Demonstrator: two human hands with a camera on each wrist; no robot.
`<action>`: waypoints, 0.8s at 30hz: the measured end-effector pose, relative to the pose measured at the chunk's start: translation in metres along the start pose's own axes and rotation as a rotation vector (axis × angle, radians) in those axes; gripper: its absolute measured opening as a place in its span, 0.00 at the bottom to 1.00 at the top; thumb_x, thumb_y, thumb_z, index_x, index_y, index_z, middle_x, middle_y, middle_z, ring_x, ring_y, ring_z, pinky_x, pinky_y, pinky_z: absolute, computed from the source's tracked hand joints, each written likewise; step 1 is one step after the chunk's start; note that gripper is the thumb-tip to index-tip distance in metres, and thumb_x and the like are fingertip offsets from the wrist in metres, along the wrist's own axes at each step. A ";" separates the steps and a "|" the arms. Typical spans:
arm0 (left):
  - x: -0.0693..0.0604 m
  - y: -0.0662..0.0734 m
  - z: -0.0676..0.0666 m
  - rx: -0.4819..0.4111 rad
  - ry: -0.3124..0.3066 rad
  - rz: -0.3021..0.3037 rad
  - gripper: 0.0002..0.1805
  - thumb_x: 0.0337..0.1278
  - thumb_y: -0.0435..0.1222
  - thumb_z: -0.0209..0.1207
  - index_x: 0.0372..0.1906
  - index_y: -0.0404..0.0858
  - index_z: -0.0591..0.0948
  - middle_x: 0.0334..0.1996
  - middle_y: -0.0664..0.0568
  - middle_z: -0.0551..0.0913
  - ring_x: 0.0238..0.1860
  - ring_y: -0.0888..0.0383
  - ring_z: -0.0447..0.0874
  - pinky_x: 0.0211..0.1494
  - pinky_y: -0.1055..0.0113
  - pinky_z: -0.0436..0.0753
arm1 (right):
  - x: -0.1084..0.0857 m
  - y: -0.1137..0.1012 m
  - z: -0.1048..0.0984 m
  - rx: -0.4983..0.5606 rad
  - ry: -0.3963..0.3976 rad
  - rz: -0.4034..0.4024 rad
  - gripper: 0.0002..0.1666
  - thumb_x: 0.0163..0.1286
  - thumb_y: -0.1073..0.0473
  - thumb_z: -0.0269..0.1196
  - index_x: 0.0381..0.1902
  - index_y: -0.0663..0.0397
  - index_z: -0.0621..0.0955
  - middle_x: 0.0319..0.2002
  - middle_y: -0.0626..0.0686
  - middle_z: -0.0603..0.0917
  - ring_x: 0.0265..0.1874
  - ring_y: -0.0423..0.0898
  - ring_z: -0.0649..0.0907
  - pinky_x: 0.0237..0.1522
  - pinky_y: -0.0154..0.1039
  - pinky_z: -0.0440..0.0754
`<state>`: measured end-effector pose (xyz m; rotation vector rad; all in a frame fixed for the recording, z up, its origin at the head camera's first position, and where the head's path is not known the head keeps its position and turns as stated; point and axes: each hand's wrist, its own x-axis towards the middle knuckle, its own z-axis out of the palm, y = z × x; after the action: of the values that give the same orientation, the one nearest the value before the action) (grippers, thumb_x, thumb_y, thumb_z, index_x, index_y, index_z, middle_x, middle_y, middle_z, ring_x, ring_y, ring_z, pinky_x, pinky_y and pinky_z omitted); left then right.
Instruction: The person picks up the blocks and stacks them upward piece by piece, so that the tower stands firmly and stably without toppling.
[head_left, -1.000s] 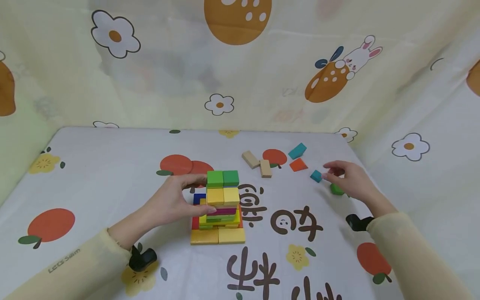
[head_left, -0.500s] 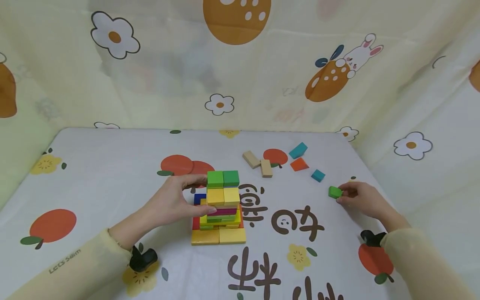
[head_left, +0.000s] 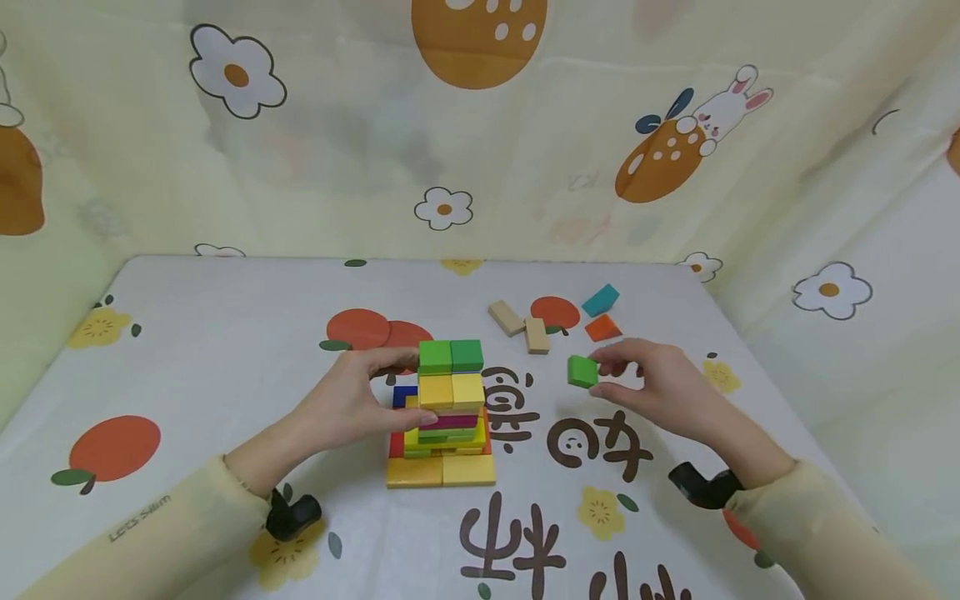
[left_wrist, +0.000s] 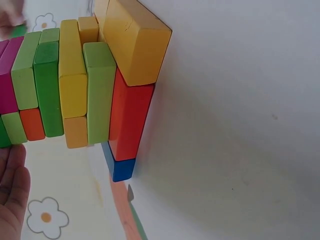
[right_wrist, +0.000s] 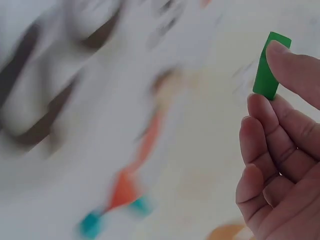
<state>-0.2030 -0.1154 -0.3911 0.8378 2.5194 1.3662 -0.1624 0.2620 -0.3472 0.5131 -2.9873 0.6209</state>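
A tower of colored wooden blocks [head_left: 451,392] stands upright on the table, with two green blocks side by side on top. My left hand [head_left: 341,404] holds its left side, the thumb across the front and the fingers reaching behind. In the left wrist view, those fingers [left_wrist: 12,175] are by the tower's upper layers, near a green end. My right hand [head_left: 663,390] pinches a small green block [head_left: 582,372] between thumb and fingertips, right of the tower; the right wrist view shows the green block [right_wrist: 266,75] under the thumb.
Beyond the tower lie two plain wooden blocks [head_left: 506,318], an orange block [head_left: 602,327] and a teal block [head_left: 601,300]. A second teal block [right_wrist: 90,225] shows blurred in the right wrist view. A patterned cloth [head_left: 337,175] hangs behind the table.
My right hand has passed the small teal block, taken hold of the green block at the right, and brought it left towards the tower. My left hand has stayed at the tower.
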 end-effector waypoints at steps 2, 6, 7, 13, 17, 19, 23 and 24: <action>0.000 0.000 0.001 0.000 0.000 0.005 0.34 0.48 0.45 0.78 0.61 0.40 0.82 0.53 0.51 0.88 0.59 0.44 0.83 0.64 0.43 0.82 | 0.006 -0.027 -0.003 0.001 0.018 -0.086 0.20 0.60 0.59 0.76 0.50 0.54 0.87 0.37 0.45 0.86 0.39 0.43 0.81 0.39 0.39 0.79; 0.001 -0.001 0.001 0.002 0.004 0.008 0.33 0.48 0.45 0.78 0.61 0.40 0.83 0.53 0.51 0.88 0.59 0.44 0.82 0.63 0.43 0.83 | 0.016 -0.071 -0.006 -0.008 0.021 -0.200 0.22 0.60 0.59 0.76 0.52 0.54 0.86 0.40 0.46 0.87 0.41 0.43 0.82 0.41 0.40 0.83; 0.001 -0.001 0.001 -0.002 0.004 0.012 0.33 0.48 0.45 0.78 0.61 0.40 0.83 0.53 0.51 0.88 0.59 0.44 0.82 0.63 0.43 0.83 | 0.018 -0.080 -0.006 -0.007 0.011 -0.210 0.23 0.60 0.58 0.76 0.53 0.55 0.85 0.40 0.46 0.87 0.41 0.43 0.82 0.42 0.40 0.83; 0.001 -0.002 0.000 -0.032 -0.005 0.054 0.33 0.48 0.43 0.78 0.61 0.41 0.82 0.53 0.52 0.88 0.58 0.45 0.83 0.63 0.42 0.82 | 0.028 -0.116 0.001 -0.031 -0.055 -0.243 0.23 0.62 0.54 0.76 0.54 0.54 0.85 0.41 0.47 0.85 0.41 0.42 0.81 0.42 0.36 0.85; 0.002 -0.003 0.000 -0.040 -0.010 0.065 0.33 0.48 0.43 0.78 0.61 0.41 0.82 0.53 0.54 0.88 0.58 0.45 0.83 0.64 0.42 0.81 | 0.031 -0.125 0.006 -0.069 -0.064 -0.276 0.22 0.63 0.54 0.75 0.53 0.55 0.85 0.41 0.49 0.86 0.41 0.43 0.81 0.41 0.36 0.85; 0.002 -0.003 0.000 -0.043 -0.012 0.058 0.32 0.48 0.43 0.78 0.61 0.42 0.82 0.53 0.54 0.88 0.59 0.45 0.83 0.64 0.42 0.81 | 0.032 -0.126 0.008 -0.087 -0.059 -0.288 0.20 0.63 0.53 0.75 0.51 0.54 0.86 0.40 0.49 0.86 0.40 0.42 0.82 0.40 0.36 0.84; 0.002 -0.004 0.000 -0.042 -0.014 0.054 0.32 0.49 0.43 0.78 0.61 0.42 0.82 0.53 0.54 0.88 0.59 0.45 0.83 0.64 0.42 0.80 | 0.033 -0.127 0.011 -0.113 -0.050 -0.313 0.19 0.62 0.54 0.76 0.49 0.53 0.87 0.38 0.47 0.85 0.37 0.41 0.81 0.39 0.35 0.84; 0.002 -0.004 0.000 -0.040 -0.013 0.057 0.32 0.49 0.43 0.77 0.61 0.41 0.82 0.53 0.53 0.88 0.59 0.45 0.83 0.64 0.41 0.80 | 0.034 -0.128 0.012 -0.117 -0.047 -0.321 0.19 0.61 0.53 0.76 0.48 0.53 0.87 0.37 0.47 0.85 0.37 0.41 0.81 0.38 0.35 0.84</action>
<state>-0.2062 -0.1166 -0.3941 0.9142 2.4687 1.4182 -0.1520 0.1365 -0.3061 0.9809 -2.8657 0.4092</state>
